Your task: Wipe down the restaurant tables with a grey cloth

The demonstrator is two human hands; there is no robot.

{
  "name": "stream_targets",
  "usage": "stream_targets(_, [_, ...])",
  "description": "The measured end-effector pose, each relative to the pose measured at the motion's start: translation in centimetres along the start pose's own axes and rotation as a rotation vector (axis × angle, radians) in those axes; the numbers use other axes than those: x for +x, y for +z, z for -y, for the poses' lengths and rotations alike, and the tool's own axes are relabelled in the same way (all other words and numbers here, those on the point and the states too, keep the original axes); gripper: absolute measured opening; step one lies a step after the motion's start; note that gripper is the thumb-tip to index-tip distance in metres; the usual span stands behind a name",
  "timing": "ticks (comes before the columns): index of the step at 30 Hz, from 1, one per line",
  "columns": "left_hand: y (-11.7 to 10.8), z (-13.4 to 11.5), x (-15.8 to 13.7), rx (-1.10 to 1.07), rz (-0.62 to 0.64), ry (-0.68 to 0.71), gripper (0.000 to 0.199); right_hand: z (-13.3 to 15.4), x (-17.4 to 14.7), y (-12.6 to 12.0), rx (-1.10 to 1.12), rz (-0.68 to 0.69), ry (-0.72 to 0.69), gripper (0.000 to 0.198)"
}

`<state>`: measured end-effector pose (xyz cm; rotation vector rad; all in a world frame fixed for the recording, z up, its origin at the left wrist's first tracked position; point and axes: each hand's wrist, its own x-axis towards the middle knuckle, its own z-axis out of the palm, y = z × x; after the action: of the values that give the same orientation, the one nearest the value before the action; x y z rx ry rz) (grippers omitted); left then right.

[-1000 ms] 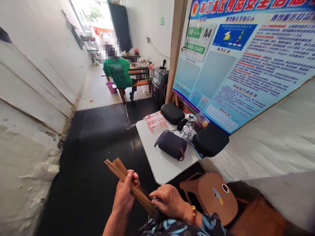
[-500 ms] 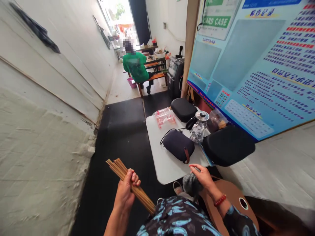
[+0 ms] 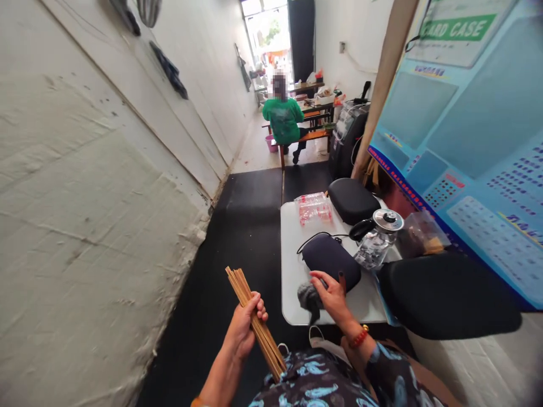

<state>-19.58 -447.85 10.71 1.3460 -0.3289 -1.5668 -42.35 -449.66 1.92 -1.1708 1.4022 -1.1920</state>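
Observation:
My left hand (image 3: 246, 323) is wrapped around a bundle of brown wooden chopsticks (image 3: 238, 287), which slants from upper left down toward my lap. At the table's near edge my right hand (image 3: 334, 298) is closed on a dark grey cloth (image 3: 309, 296) that hangs from the fingers. The cloth is apart from the chopsticks. Just behind the right hand lies a dark zipped case (image 3: 326, 257) with a cord, on a white table (image 3: 292, 288).
On the table are a plastic packet with red print (image 3: 314, 209) and a clear glass jug (image 3: 375, 246) with a metal lid. Black stool seats (image 3: 353, 200) flank it. A wall (image 3: 106, 226) runs along the left. Farther back, a person in green (image 3: 285, 120) sits on a bench.
My right hand has brought the cloth up and leftward, closer to the chopsticks and over the table's near edge. The left hand keeps its hold. The camera view has turned left.

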Motion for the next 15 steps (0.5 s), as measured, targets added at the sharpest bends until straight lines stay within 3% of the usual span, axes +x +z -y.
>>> stream_targets(3, [-0.3, 1.2, -1.1, 0.027, -0.016, -0.022, 0.040, -2.5, 1.4, 2.5, -0.423, 0.234, -0.221, 0.032])
stream_targets(5, [-0.4, 2.0, -1.8, 0.047, -0.022, -0.054, 0.042, -4.9, 1.6, 4.0, -0.676, 0.371, -0.199, 0.043])
stream_targets(7, [-0.5, 2.7, -2.4, 0.061, -0.027, -0.073, 0.044, -7.1, 1.2, 5.0, -0.844, 0.424, -0.168, 0.058])
stream_targets(11, [-0.9, 3.2, -3.3, 0.072, -0.027, -0.073, 0.047, -10.3, -1.1, 4.5, -0.888, 0.475, -0.179, 0.069])
stream_targets(15, [-1.6, 3.2, -3.9, 0.066, -0.024, -0.061, 0.051, -12.7, -5.1, 1.3, -0.769, 0.534, -0.164, 0.069])
